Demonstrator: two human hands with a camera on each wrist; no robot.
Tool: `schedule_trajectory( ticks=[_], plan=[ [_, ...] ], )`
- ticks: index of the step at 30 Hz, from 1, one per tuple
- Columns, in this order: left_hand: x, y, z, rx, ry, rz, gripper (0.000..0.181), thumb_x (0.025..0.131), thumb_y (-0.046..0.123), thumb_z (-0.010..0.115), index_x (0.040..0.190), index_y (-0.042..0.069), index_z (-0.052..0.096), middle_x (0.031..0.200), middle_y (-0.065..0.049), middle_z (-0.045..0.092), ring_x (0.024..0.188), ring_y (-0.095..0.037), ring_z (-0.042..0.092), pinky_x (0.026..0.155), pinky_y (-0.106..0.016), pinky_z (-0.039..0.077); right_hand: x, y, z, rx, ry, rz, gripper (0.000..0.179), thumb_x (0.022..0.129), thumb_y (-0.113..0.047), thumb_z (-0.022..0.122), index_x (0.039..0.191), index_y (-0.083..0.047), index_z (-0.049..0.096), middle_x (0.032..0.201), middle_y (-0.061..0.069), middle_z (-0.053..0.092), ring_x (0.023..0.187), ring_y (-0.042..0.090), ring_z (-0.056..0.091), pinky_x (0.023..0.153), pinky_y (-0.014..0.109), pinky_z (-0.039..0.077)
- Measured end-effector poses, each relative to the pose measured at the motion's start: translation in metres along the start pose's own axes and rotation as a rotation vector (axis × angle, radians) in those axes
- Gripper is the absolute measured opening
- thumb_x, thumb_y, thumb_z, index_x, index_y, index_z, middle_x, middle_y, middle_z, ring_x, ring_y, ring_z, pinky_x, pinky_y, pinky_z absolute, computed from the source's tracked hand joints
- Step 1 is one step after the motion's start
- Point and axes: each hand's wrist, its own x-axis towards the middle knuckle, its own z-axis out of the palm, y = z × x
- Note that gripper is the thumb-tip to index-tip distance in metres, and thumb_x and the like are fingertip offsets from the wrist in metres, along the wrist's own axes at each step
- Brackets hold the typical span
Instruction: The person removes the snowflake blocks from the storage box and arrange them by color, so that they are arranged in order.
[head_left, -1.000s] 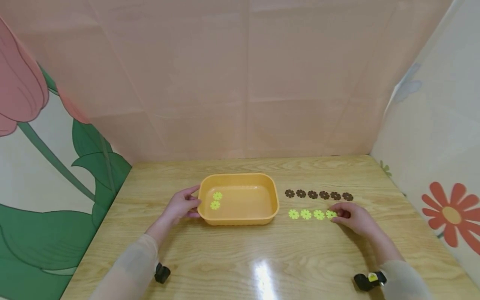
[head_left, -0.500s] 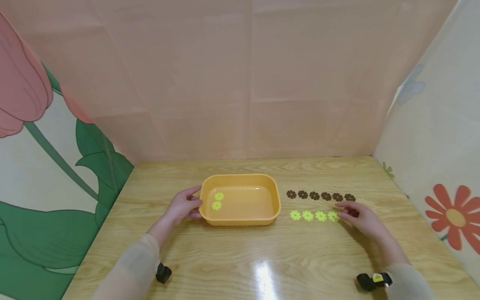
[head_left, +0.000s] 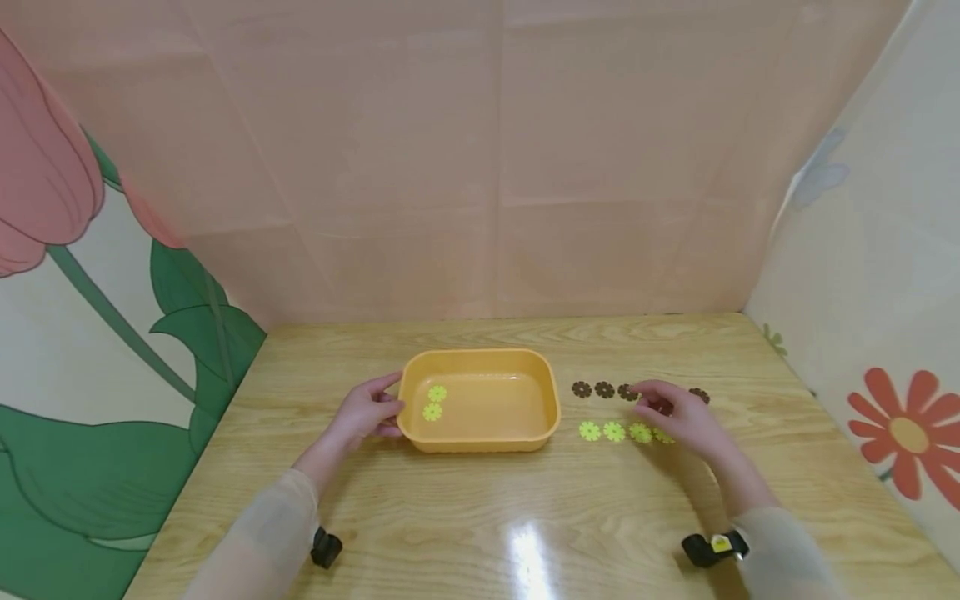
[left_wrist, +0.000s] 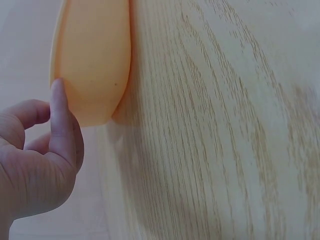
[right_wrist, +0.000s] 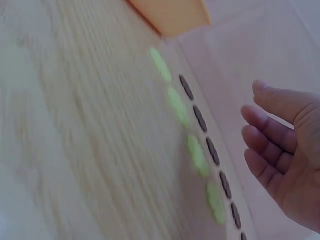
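Observation:
A yellow-orange plastic basin (head_left: 495, 417) stands on the table in the head view. Two yellow-green flower-shaped pieces (head_left: 432, 412) lie inside it near its left end. My left hand (head_left: 363, 410) touches the left end of the basin, with fingertips against the rim; the left wrist view shows this contact at the basin wall (left_wrist: 95, 75). To the basin's right lie a row of yellow-green flower pieces (head_left: 590, 431) and, behind it, a row of dark brown ones (head_left: 581, 389). Above these rows hovers my right hand (head_left: 686, 417), fingers loosely bent and holding nothing, partly hiding some pieces.
The wood-grain table (head_left: 450, 517) runs back to a pink cloth backdrop (head_left: 495, 167). Panels printed with flowers stand at the left and right. A black wrist camera (head_left: 712, 550) sits on each wrist.
My right hand was beside the rightmost yellow-green piece; it has drawn back slightly, then moved left over the rows. The left hand and basin keep their places.

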Motion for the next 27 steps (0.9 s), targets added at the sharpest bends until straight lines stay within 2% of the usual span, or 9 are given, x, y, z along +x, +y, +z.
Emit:
schedule_trajectory(
  ticks=[5,9,16,21,27],
  plan=[
    [0.001,-0.001,0.000,-0.003,-0.013,0.013,0.060,0.095,-0.003,0.060,0.150,0.005,0.041,0.096,-0.014,0.056,0.073,-0.021,0.062,0.067,-0.040,0.065,0.018,-0.017,0.013,-0.021,-0.032,-0.076,0.031,0.094,-0.009,0.068,0.123,0.000,0.064,0.098,0.002,0.069,0.086,0.014,0.062,0.070,0.025,0.057],
    [0.000,-0.001,0.000,-0.006,-0.011,0.014,0.060,0.094,-0.004,0.061,0.150,0.005,0.041,0.095,-0.014,0.056,0.072,-0.021,0.062,0.065,-0.038,0.065,0.037,-0.034,0.020,-0.050,-0.055,-0.124,0.030,0.094,-0.013,0.069,0.123,-0.005,0.065,0.097,-0.002,0.069,0.086,0.014,0.063,0.071,0.026,0.057],
    [0.000,0.000,0.000,0.003,-0.009,0.006,0.060,0.094,-0.004,0.061,0.150,0.005,0.041,0.096,-0.014,0.056,0.072,-0.019,0.062,0.065,-0.037,0.065,0.074,-0.077,0.034,-0.044,-0.131,-0.219,0.033,0.093,-0.013,0.071,0.124,-0.005,0.065,0.100,0.000,0.069,0.086,0.015,0.064,0.073,0.032,0.059],
    [0.000,-0.001,-0.001,-0.002,-0.010,0.005,0.060,0.094,-0.004,0.061,0.150,0.005,0.041,0.096,-0.014,0.055,0.072,-0.020,0.062,0.064,-0.037,0.065,0.095,-0.100,0.058,-0.063,-0.193,-0.324,0.035,0.092,-0.013,0.072,0.124,-0.003,0.065,0.103,0.004,0.070,0.093,0.018,0.064,0.080,0.039,0.060],
    [0.001,0.000,-0.001,-0.008,-0.011,0.000,0.061,0.094,-0.004,0.061,0.151,0.007,0.041,0.097,-0.014,0.055,0.073,-0.021,0.062,0.066,-0.038,0.065,0.110,-0.112,0.094,-0.027,-0.306,-0.366,0.036,0.093,-0.012,0.071,0.125,0.001,0.063,0.105,0.008,0.070,0.096,0.021,0.065,0.081,0.040,0.060]
  ],
)
